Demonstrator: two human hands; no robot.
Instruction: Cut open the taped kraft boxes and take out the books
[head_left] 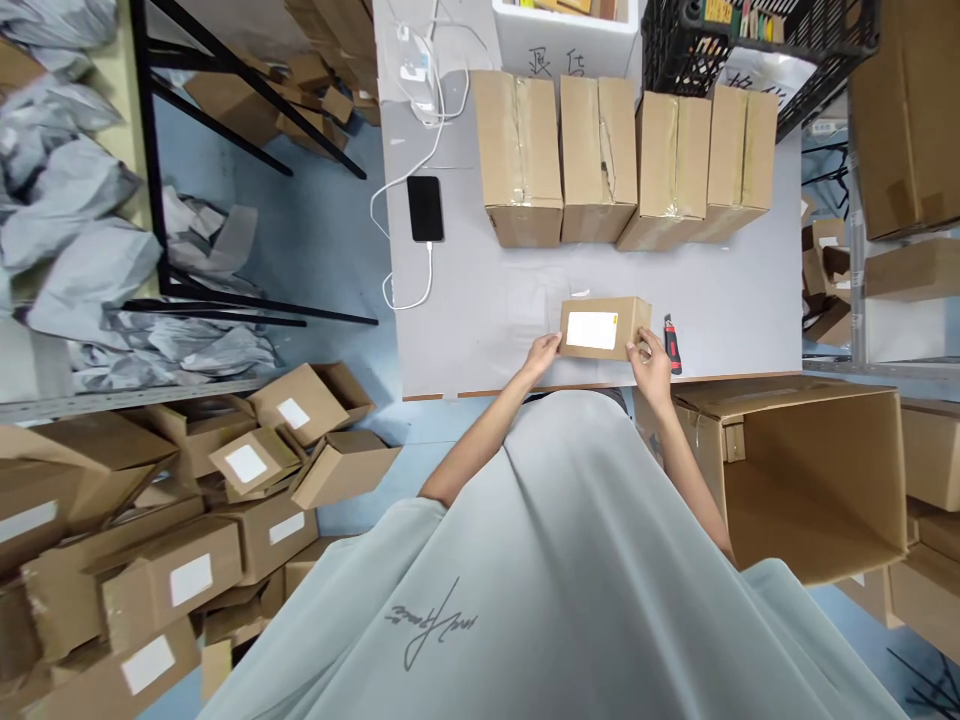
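A small cardboard box with a white label on its upper face sits near the table's front edge. My left hand grips its left end, and my right hand has its fingers closed on the right end. Just right of my right hand lies a red and black utility knife. Several taped brown boxes stand in a row farther back. To the left, a black phone is plugged into a white cable.
A white bin and a black crate stand at the table's back. One large open carton is at the right front. Cardboard boxes and a rack of grey bags fill the left.
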